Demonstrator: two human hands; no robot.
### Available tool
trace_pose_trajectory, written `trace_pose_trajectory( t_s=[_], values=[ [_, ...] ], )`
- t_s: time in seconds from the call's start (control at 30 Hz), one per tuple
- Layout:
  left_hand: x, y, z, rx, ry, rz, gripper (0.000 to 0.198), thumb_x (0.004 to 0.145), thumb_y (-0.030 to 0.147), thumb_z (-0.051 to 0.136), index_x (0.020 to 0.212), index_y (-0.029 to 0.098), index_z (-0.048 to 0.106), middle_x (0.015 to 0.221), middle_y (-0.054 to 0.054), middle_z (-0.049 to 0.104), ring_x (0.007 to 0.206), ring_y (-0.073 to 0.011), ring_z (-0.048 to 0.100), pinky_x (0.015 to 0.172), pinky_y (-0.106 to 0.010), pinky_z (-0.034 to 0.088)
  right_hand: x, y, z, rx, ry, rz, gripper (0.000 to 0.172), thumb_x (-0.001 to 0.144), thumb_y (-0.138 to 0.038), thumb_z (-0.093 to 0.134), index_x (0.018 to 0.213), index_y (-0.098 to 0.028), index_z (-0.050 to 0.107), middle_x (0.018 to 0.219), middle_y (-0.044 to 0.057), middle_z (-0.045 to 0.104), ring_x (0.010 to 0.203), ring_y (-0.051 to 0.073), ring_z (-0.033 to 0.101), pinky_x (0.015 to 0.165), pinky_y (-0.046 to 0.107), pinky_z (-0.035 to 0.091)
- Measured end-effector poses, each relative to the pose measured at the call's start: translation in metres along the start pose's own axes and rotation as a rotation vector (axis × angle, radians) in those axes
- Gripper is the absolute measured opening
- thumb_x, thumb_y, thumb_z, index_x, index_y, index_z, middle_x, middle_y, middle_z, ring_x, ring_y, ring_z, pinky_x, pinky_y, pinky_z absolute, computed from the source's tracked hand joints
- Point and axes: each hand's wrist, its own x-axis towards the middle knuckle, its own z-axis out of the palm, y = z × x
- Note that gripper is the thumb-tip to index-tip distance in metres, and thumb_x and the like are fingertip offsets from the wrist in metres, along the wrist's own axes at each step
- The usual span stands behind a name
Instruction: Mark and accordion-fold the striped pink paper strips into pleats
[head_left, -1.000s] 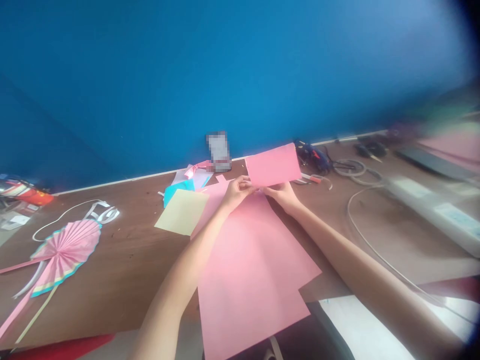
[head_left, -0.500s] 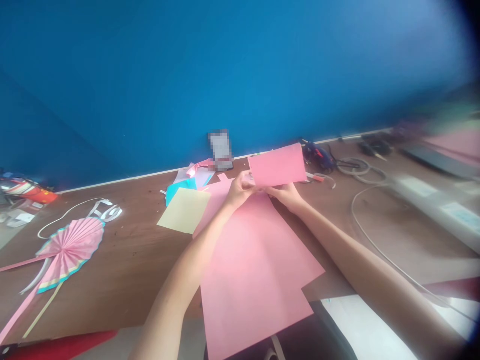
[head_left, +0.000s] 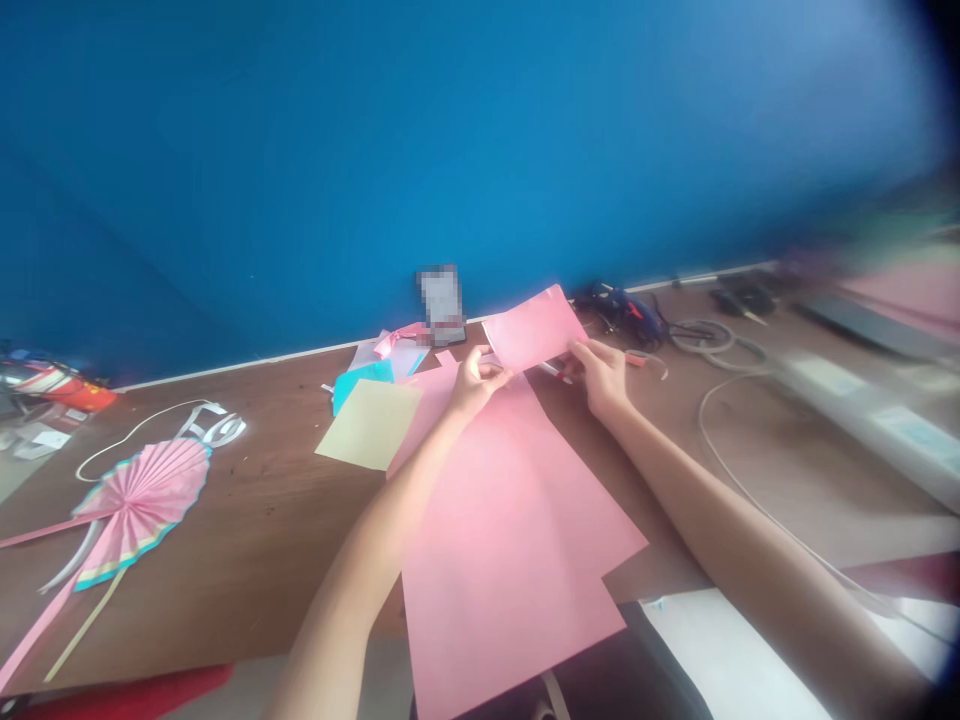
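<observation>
At the far end of the large pink paper (head_left: 510, 520), the left hand (head_left: 472, 387) and right hand (head_left: 606, 380) pinch a small pink sheet (head_left: 534, 328), tilted.

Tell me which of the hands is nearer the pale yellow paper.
Left. The left hand is to the right of the pale yellow paper; the right hand is farther right, pinching the raised pink sheet.

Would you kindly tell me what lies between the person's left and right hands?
A small rectangular pink paper sheet, held above the brown table, spans from the left hand to the right hand in the head view.
</observation>
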Motion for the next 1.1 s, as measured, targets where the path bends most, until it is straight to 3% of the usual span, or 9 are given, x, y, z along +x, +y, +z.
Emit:
trace_pose_trajectory(
  t_s=[0.13, 0.33, 0.77, 1.03, 1.1],
  values=[
    [0.001, -0.001, 0.000, 0.033, -0.005, 0.015, 0.050, 0.068, 0.035, 0.080, 0.106, 0.020, 0.051, 0.075, -0.003, 0.071, 0.067, -0.0183, 0.067, 0.072, -0.033, 0.051, -0.004, 0.002, 0.006, 0.079, 0.014, -0.019, 0.034, 0.081, -0.048, 0.062, 0.065, -0.018, 0.063, 0.057, 0.000, 0.060, 0.046, 0.011, 0.050, 0.046, 0.024, 0.042],
    [0.001, 0.001, 0.000, 0.084, -0.061, 0.011, 0.047, 0.069, 0.038, 0.079, 0.104, 0.020, 0.052, 0.077, -0.004, 0.071, 0.066, -0.0171, 0.066, 0.071, -0.032, 0.051, -0.004, 0.004, 0.012, 0.170, -0.025, 0.096, 0.043, 0.081, -0.061, 0.055, 0.069, -0.020, 0.057, 0.062, 0.001, 0.061, 0.047, 0.012, 0.052, 0.043, 0.025, 0.041],
    [0.001, -0.002, 0.001, 0.104, -0.089, -0.003, 0.043, 0.070, 0.036, 0.078, 0.102, 0.020, 0.055, 0.078, -0.003, 0.070, 0.069, -0.0170, 0.066, 0.073, -0.031, 0.050, 0.002, 0.007, 0.004, -0.038, 0.040, 0.097, 0.053, 0.077, -0.077, 0.044, 0.072, -0.025, 0.045, 0.055, 0.000, 0.053, 0.050, 0.017, 0.053, 0.047, 0.031, 0.042],
    [0.001, -0.001, 0.000, 0.086, -0.041, -0.006, 0.039, 0.070, 0.032, 0.077, 0.099, 0.020, 0.056, 0.076, -0.001, 0.067, 0.067, -0.0153, 0.063, 0.073, -0.030, 0.048, 0.003, 0.006, 0.007, 0.064, 0.075, 0.158, 0.055, 0.075, -0.078, 0.048, 0.072, -0.023, 0.050, 0.063, 0.002, 0.058, 0.058, 0.018, 0.058, 0.045, 0.028, 0.043],
    [0.001, 0.000, 0.000, 0.042, -0.040, -0.010, 0.038, 0.069, 0.029, 0.078, 0.098, 0.019, 0.056, 0.076, -0.001, 0.067, 0.067, -0.0150, 0.063, 0.073, -0.030, 0.047, 0.002, 0.006, 0.008, 0.088, 0.021, 0.144, 0.052, 0.074, -0.075, 0.053, 0.075, -0.023, 0.053, 0.067, 0.002, 0.060, 0.061, 0.017, 0.059, 0.046, 0.027, 0.043]
  ],
)
